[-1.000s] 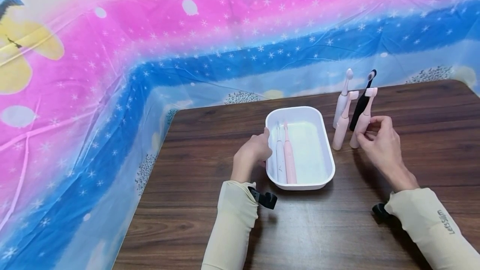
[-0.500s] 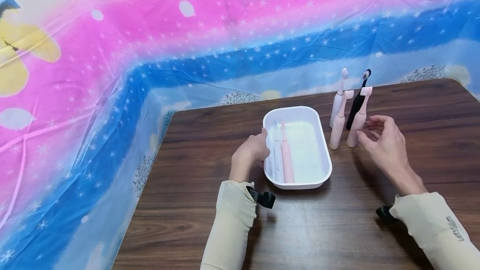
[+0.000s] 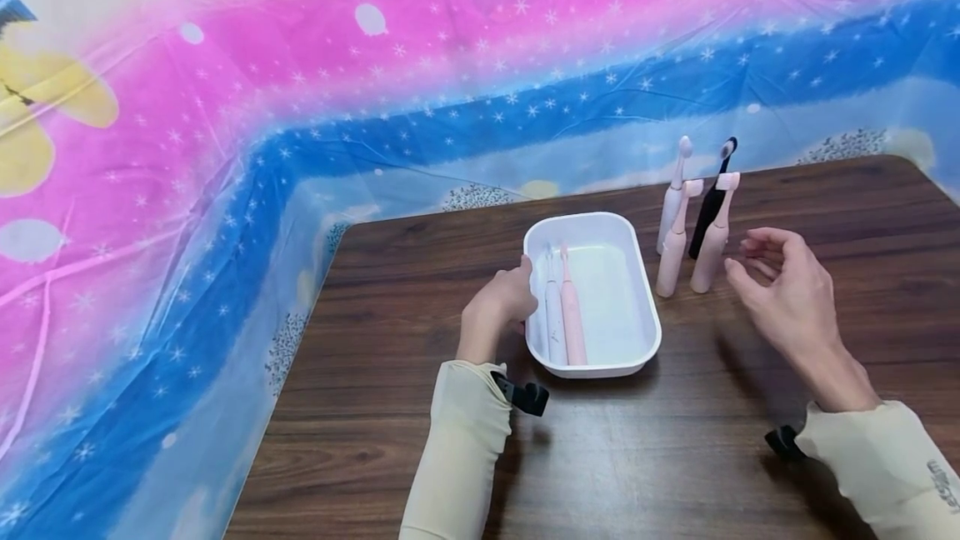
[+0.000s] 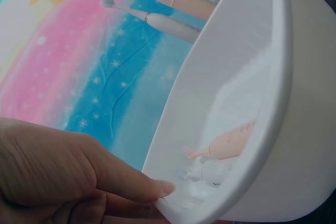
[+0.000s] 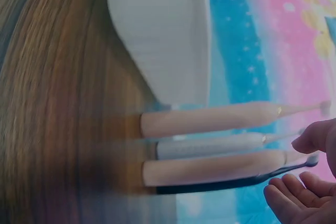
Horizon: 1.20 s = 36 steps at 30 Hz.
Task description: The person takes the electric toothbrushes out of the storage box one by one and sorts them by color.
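On the dark brown wood-grain table [image 3: 360,373], our left hand [image 3: 498,298] pinches the left rim of the white, round-cornered rectangular tray [image 3: 617,307], thumb over the edge. Within it, along its left wall, we see a slim white electric toothbrush [image 3: 555,323] lying beside a slim pink electric toothbrush [image 3: 573,323], both heads towards the table's far edge.

Right of the tray, towards the table's far right corner, four stand upright: a pale pink toothbrush [image 3: 671,261] in front, a white upright toothbrush [image 3: 666,223] behind, then a black toothbrush [image 3: 705,223] behind a second pale pink toothbrush [image 3: 709,261].

Just beside that last one, our right hand [image 3: 791,290] is released, fingers loosely curved, touching nothing.

We judge the step in hand to be standing toothbrushes upright, tray steadied; the next move probably calls for our right hand to reach across to the tray, avoiding the upright group.
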### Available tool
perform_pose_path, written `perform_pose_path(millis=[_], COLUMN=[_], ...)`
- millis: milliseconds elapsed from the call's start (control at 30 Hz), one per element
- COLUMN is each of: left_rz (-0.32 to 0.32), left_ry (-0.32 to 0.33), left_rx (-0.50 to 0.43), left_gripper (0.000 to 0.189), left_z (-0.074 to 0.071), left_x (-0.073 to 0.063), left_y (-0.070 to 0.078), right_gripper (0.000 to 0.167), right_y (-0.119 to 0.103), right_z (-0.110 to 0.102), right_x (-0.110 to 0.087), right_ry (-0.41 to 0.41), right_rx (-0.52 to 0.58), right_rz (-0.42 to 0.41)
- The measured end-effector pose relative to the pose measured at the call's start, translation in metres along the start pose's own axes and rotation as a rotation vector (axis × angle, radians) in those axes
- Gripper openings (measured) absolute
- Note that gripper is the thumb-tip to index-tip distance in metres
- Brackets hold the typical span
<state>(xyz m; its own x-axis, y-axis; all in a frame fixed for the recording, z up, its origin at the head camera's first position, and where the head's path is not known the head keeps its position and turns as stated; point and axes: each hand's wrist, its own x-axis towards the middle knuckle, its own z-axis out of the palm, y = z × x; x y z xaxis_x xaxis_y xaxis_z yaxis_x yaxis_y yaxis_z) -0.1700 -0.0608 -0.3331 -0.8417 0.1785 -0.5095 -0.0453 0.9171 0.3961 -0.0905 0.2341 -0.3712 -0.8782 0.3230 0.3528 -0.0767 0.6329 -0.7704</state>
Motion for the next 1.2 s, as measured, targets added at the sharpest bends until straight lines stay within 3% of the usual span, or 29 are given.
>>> perform_pose_path(millis=[533, 833, 1200], left_rz=[0.002, 0.001, -0.011], left_ry=[0.003, 0.005, -0.007], left_rx=[-0.015, -0.007, -0.033], left_gripper=[0.074, 0.073, 0.075], left_z=[0.001, 0.001, -0.001], left_x=[-0.001, -0.001, -0.002], left_y=[-0.001, -0.002, -0.001], right_gripper=[0.036, 0.038, 0.047], right_y=[-0.045, -0.056, -0.071], right_z=[0.015, 0.044, 0.071], right_x=[-0.016, -0.020, -0.017], right_ry=[-0.014, -0.113, -0.322], right_rx=[0.091, 0.049, 0.077], right_rz=[-0.150, -0.278, -0.157])
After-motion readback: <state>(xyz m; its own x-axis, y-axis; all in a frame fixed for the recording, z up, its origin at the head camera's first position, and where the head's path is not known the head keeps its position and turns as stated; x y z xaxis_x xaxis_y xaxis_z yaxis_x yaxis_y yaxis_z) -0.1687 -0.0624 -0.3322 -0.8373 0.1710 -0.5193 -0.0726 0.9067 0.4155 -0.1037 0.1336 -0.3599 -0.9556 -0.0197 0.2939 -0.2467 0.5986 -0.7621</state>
